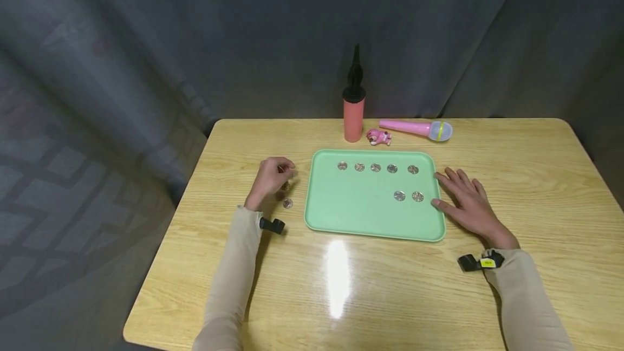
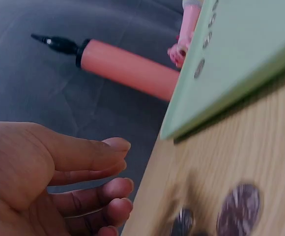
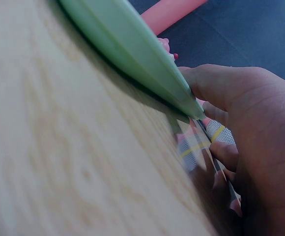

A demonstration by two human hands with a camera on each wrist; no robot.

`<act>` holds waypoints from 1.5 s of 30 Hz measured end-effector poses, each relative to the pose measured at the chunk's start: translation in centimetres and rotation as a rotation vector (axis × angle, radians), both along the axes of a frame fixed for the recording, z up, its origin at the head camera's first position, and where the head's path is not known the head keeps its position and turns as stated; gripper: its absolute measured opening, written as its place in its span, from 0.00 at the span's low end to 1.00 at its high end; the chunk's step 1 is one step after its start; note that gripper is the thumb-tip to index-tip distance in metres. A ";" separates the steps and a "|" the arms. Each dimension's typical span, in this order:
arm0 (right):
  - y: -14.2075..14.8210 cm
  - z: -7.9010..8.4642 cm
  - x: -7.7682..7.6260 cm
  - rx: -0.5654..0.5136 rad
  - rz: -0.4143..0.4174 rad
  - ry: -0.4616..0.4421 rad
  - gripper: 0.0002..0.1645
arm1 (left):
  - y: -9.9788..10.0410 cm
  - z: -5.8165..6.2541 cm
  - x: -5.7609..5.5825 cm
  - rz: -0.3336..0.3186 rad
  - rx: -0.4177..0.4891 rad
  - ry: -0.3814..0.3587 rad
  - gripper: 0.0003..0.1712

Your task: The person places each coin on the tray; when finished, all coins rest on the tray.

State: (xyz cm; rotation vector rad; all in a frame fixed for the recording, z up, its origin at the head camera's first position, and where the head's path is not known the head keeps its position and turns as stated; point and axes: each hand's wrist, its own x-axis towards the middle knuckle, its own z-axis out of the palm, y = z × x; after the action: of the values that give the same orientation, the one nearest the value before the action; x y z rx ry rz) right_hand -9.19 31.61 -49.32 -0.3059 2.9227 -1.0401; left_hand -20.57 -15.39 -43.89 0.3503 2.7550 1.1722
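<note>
My left hand (image 1: 273, 177) hovers left of the green tray (image 1: 351, 226), over two silvery coins on the table. One coin (image 1: 288, 203) lies nearer me; the other coin (image 1: 285, 186) is partly under the fingers. The left wrist view shows the loosely bent fingers (image 2: 118, 189) with the thumb above them and nothing visible between. At the tray's right rim, my right hand (image 1: 470, 205) rests with fingers spread, thumb touching the edge. Inside the tray, several coins (image 1: 375, 167) form a far row, and two more coins (image 1: 408, 196) lie nearer me on the right.
Behind the tray stands a red hand pump (image 1: 353, 118) with a black top. Beside it are a small pink figurine (image 1: 378, 137) and a pink toy microphone (image 1: 414, 128). A dark curtain (image 1: 292, 42) hangs behind the wooden table (image 1: 390, 291).
</note>
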 end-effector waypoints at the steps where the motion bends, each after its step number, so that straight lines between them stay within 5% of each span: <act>1: 0.0 0.0 0.0 0.000 0.000 0.001 0.42 | -0.3 -0.1 -0.1 0.002 -0.011 -0.004 0.10; 17: 0.0 0.1 -0.1 0.007 0.002 -0.002 0.42 | -3.1 -2.0 0.4 0.019 -0.062 -0.149 0.12; 24: 0.0 0.1 -0.1 -0.001 0.001 -0.006 0.42 | -3.2 -2.2 0.5 -0.006 -0.073 -0.131 0.10; 45: 0.1 0.0 -0.1 0.009 0.007 -0.007 0.42 | -2.1 -2.4 0.9 0.050 -0.148 -0.071 0.07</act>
State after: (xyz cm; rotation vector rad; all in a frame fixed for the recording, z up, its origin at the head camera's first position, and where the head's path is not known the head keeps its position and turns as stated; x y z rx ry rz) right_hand -9.34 31.70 -49.36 -0.3111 2.9174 -1.0256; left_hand -19.70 -17.44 -46.31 0.2209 2.7820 0.9636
